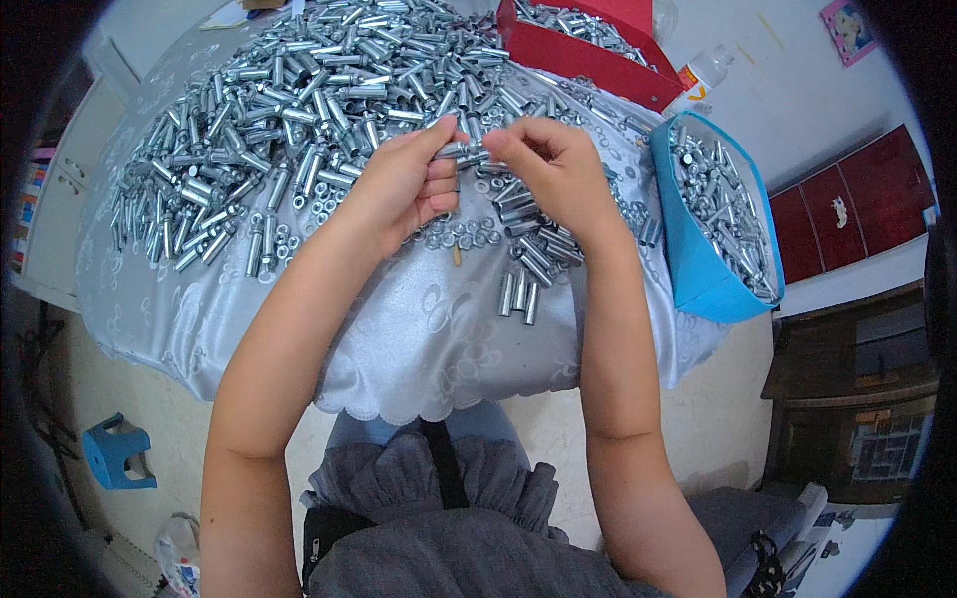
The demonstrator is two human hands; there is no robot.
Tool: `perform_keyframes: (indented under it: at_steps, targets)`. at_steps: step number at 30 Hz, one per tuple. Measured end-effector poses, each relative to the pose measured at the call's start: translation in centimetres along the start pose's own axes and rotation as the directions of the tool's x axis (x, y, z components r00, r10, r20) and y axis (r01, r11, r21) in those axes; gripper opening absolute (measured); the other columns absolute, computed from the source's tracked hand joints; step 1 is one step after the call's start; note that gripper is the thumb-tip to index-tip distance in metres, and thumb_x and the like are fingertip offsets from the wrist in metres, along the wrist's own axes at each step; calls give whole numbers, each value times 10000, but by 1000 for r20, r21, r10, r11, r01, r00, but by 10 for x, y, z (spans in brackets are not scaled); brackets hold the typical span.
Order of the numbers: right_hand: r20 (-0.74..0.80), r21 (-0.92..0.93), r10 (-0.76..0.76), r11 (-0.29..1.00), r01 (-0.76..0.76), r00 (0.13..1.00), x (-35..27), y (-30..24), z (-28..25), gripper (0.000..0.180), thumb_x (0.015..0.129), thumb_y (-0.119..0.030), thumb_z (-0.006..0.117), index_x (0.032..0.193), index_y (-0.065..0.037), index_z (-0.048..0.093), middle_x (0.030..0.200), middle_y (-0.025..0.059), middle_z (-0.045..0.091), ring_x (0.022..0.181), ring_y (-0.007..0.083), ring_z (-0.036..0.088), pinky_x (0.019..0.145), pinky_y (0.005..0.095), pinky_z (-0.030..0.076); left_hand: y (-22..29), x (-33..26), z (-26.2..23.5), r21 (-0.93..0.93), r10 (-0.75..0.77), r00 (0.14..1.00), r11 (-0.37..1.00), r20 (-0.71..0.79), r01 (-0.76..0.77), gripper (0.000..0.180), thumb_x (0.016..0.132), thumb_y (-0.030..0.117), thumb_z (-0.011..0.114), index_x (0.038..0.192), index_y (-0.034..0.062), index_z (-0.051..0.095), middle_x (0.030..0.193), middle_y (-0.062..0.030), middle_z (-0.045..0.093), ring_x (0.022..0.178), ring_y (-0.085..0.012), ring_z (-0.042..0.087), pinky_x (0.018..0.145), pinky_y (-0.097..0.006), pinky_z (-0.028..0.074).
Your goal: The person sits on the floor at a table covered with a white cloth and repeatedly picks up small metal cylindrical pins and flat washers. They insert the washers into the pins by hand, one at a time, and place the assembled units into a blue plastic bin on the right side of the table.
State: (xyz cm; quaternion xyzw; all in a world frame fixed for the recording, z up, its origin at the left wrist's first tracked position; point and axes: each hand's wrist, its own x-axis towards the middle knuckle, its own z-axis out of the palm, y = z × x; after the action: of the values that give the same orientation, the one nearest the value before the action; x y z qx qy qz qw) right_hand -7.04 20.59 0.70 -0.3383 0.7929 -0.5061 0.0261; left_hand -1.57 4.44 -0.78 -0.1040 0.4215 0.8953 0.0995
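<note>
Over the table's near half, my two hands meet at a small silver expansion bolt [456,150]. My left hand [397,189] is closed, with thumb and forefinger gripping one end and the other fingers curled in. At the opposite end my right hand [566,179] pinches with thumb and fingers; its fingertips are partly hidden. A wide heap of metal bolts and sleeves [319,85] spreads beyond and left of my hands. Loose nuts [464,239] lie just below them on the cloth. Several bare sleeves [518,294] lie nearer me, below my right hand.
A patterned silvery tablecloth [429,344] covers the round table. At the right edge stands a blue fabric bin [713,299] filled with bolts. Behind it are a red box [588,75] of metal parts and a plastic bottle [706,72]. A blue stool [115,453] stands on the floor at left.
</note>
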Motion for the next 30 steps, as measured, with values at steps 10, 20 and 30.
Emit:
perform_keyframes:
  at_steps: [10, 20, 30]
  targets:
    - [63, 26, 62, 998, -64, 996, -1, 3, 4, 197, 738, -197, 692, 784, -29, 598, 677, -18, 521, 597, 46, 443, 513, 202, 372, -1, 1, -1, 51, -26, 1000, 998, 17, 25, 238, 892, 315, 491, 874, 79, 517, 541, 84, 283, 453, -31, 227, 406, -183, 228]
    - [10, 41, -157, 987, 156, 988, 0, 0, 9, 167, 772, -129, 648, 849, -23, 546, 721, -4, 528, 668, 60, 463, 593, 199, 389, 1, -1, 1, 45, -1, 1000, 999, 2, 1, 233, 891, 307, 494, 749, 124, 473, 531, 88, 279, 437, -27, 222, 398, -188, 224]
    - [97, 3, 101, 995, -102, 990, -3, -2, 19, 344, 882, -303, 489, 695, -16, 521, 589, 7, 478, 548, 84, 433, 501, 234, 356, -6, 1, 7, 246, 122, 991, 964, -61, -103, 209, 890, 295, 487, 774, 121, 476, 544, 86, 293, 446, -29, 252, 416, -186, 247]
